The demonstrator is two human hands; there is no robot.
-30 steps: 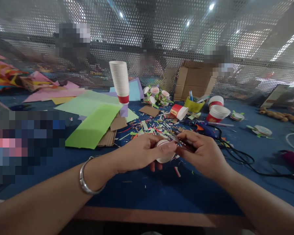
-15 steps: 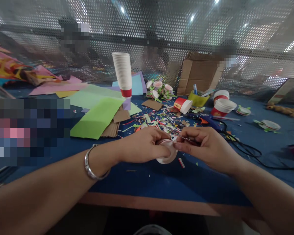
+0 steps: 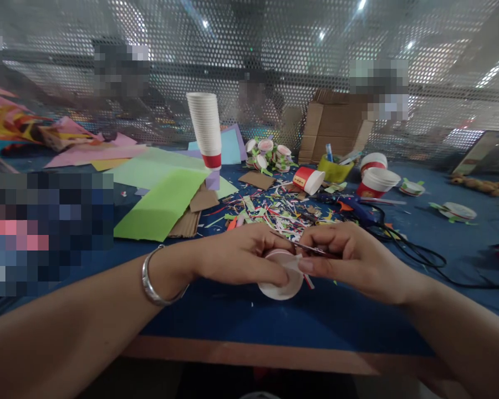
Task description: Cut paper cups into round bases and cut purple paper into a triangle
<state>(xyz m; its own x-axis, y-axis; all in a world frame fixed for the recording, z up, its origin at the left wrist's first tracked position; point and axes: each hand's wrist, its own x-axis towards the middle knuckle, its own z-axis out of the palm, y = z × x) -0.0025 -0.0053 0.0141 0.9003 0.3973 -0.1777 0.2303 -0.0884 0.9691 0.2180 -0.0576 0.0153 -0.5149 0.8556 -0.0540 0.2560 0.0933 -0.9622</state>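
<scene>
My left hand (image 3: pixel 249 256), with a silver bangle at the wrist, grips a cut-down paper cup (image 3: pixel 280 291). The thumb lies inside its white round face, and the curled fingers are behind it. My right hand (image 3: pixel 341 257) is closed on slim metal scissors (image 3: pixel 311 248), whose handles are mostly hidden in the palm. Their blades point left, above the cup. The right thumb is at the cup's right edge, by a small raised white flap (image 3: pixel 298 262). Just beyond both hands lies a heap of paper scraps (image 3: pixel 270 210).
Behind the scraps stand stacked paper cups (image 3: pixel 203 122), a tipped red cup (image 3: pixel 307 180) and a yellow container (image 3: pixel 336 168). Right of them lie a blue glue gun (image 3: pixel 360 209) with its black cable (image 3: pixel 416 252) and small cup-bottom turtles (image 3: pixel 457 210). Green paper (image 3: pixel 162 208) lies left.
Both hands and the cup have come slightly lower and nearer in view. The cup's white face shows more, and the scissors lie across above it.
</scene>
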